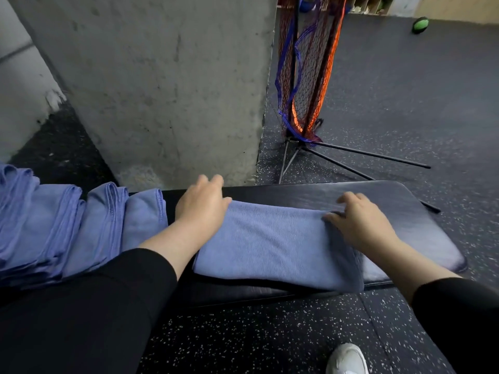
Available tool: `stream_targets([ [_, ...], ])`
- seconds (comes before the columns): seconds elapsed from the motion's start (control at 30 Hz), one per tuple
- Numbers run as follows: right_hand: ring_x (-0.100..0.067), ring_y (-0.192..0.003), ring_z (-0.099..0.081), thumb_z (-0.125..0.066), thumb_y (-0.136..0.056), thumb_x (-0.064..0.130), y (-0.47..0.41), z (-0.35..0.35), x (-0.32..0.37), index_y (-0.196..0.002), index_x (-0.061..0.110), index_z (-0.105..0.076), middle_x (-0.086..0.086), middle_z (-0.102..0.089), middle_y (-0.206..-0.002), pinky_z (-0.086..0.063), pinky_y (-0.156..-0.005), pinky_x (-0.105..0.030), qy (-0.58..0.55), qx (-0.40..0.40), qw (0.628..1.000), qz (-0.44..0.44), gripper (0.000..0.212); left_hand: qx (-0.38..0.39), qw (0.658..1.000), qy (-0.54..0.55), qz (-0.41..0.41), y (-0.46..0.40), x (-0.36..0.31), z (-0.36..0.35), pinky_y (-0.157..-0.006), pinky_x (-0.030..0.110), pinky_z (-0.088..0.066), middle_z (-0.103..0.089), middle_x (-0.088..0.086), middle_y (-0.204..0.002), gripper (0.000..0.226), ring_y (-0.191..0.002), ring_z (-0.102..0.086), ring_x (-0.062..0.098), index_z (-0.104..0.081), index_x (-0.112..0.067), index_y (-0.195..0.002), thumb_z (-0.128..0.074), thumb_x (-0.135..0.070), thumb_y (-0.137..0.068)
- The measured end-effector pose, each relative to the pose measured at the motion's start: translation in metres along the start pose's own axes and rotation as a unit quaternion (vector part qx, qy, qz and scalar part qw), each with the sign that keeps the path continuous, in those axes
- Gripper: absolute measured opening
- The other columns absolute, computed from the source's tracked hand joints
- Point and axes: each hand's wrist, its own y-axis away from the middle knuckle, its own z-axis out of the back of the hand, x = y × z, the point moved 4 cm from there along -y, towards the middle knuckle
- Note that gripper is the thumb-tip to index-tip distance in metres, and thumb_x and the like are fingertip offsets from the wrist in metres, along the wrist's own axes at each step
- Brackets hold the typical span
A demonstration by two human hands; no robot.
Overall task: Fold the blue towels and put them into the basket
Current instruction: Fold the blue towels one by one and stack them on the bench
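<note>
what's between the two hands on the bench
In the head view, the blue towel spans the gap between left hand and right hand.

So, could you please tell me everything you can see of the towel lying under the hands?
The towel is light blue, looks like soft terry or microfibre, and is folded into a long flat band across the dark padded bench, its near edge just overhanging. The left hand rests flat on its left end; the right hand grips the right end, where the cloth bunches slightly. It lies apart from the towel pile to the left.

concrete pillar (167,85), folded net (305,71), green ball (420,25)
</note>
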Motion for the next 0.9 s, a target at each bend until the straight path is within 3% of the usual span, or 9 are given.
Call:
stream_targets([
  [0.1, -0.036, -0.112, -0.055, -0.067, -0.092, 0.040, 0.004, 0.009, 0.019, -0.120, 0.019, -0.061, -0.008, -0.058, -0.121, -0.048, -0.087, -0.049, 0.009, -0.096, 0.993, 0.070, 0.036, -0.049, 0.990, -0.042, -0.121, 0.018, -0.034, -0.001, -0.095, 0.045, -0.044, -0.052, 0.005, -0.129, 0.035, -0.115, -0.053, 0.030, -0.052, -0.023, -0.135, -0.049, -0.036, -0.102],
  [0.17, -0.036, -0.111, -0.058, -0.063, -0.094, 0.028, 0.015, 0.006, 0.045, -0.118, 0.017, -0.065, -0.007, -0.061, -0.122, -0.050, -0.087, -0.049, -0.013, -0.120, 0.977, 0.177, 0.026, -0.002, 0.983, -0.039, -0.180, 0.036, -0.056, -0.020, -0.106, 0.042, -0.036, -0.045, 0.002, -0.147, 0.043, -0.131, -0.045, 0.026, -0.043, -0.025, -0.146, -0.042, -0.036, -0.104],
  [0.23, -0.031, -0.125, -0.056, -0.052, -0.096, 0.031, 0.026, -0.013, 0.066, -0.127, 0.015, -0.063, -0.007, -0.058, -0.137, -0.048, -0.099, -0.052, -0.045, -0.061, 0.968, 0.241, 0.037, 0.075, 0.979, -0.048, -0.183, 0.051, -0.062, -0.044, -0.119, 0.042, -0.020, -0.024, 0.004, -0.164, 0.053, -0.151, -0.023, 0.022, -0.029, -0.025, -0.156, -0.035, -0.042, -0.106],
  [0.33, -0.014, -0.154, -0.010, -0.010, -0.090, 0.069, 0.041, -0.054, 0.071, -0.158, 0.023, -0.026, 0.005, -0.013, -0.167, -0.011, -0.125, -0.044, 0.013, 0.114, 0.965, 0.237, 0.083, 0.141, 0.970, -0.084, -0.180, 0.058, -0.049, -0.065, -0.124, 0.047, 0.002, 0.003, -0.001, -0.170, 0.062, -0.155, 0.006, 0.014, -0.009, -0.028, -0.161, -0.024, -0.053, -0.106],
  [0.4, -0.004, -0.151, 0.011, 0.015, -0.077, 0.083, 0.046, -0.062, 0.061, -0.160, 0.031, -0.005, 0.015, 0.010, -0.165, 0.004, -0.125, -0.039, 0.072, 0.132, 0.958, 0.246, 0.101, 0.143, 0.967, -0.092, -0.190, 0.056, -0.038, -0.067, -0.125, 0.048, 0.006, 0.008, -0.006, -0.169, 0.065, -0.154, 0.011, 0.011, -0.004, -0.031, -0.161, -0.019, -0.058, -0.103],
  [0.47, -0.005, -0.151, 0.013, 0.024, -0.073, 0.083, 0.048, -0.059, 0.053, -0.160, 0.034, -0.001, 0.017, 0.014, -0.163, 0.006, -0.125, -0.040, 0.075, 0.120, 0.960, 0.242, 0.103, 0.137, 0.967, -0.093, -0.192, 0.055, -0.032, -0.066, -0.125, 0.048, 0.006, 0.010, -0.010, -0.168, 0.069, -0.154, 0.013, 0.011, -0.001, -0.032, -0.160, -0.016, -0.063, -0.101],
  [0.6, -0.008, -0.153, 0.010, 0.021, -0.070, 0.088, 0.045, -0.053, 0.051, -0.160, 0.035, 0.000, 0.017, 0.012, -0.165, 0.004, -0.125, -0.042, 0.083, 0.150, 0.958, 0.229, 0.106, 0.136, 0.966, -0.100, -0.193, 0.053, -0.027, -0.062, -0.125, 0.047, 0.005, 0.010, -0.009, -0.168, 0.072, -0.154, 0.013, 0.011, 0.000, -0.032, -0.160, -0.015, -0.067, -0.099],
  [0.77, -0.012, -0.146, -0.031, -0.040, -0.100, 0.054, 0.025, -0.037, 0.066, -0.150, 0.034, -0.037, 0.014, -0.032, -0.160, -0.025, -0.113, -0.039, 0.068, 0.093, 0.972, 0.203, 0.054, 0.162, 0.959, -0.087, -0.217, 0.061, -0.037, -0.051, -0.124, 0.050, 0.002, -0.002, -0.002, -0.170, 0.068, -0.155, 0.004, 0.013, -0.019, -0.028, -0.159, -0.025, -0.063, -0.101],
  [0.9, -0.021, -0.131, -0.046, -0.055, -0.096, 0.046, 0.003, -0.031, 0.081, -0.143, 0.032, -0.046, 0.006, -0.051, -0.138, -0.035, -0.101, -0.041, 0.083, 0.098, 0.976, 0.175, 0.049, 0.167, 0.921, -0.084, -0.341, 0.089, -0.039, -0.039, -0.126, 0.042, -0.005, -0.018, -0.005, -0.167, 0.062, -0.154, -0.010, 0.010, -0.037, -0.029, -0.153, -0.038, -0.062, -0.100],
])
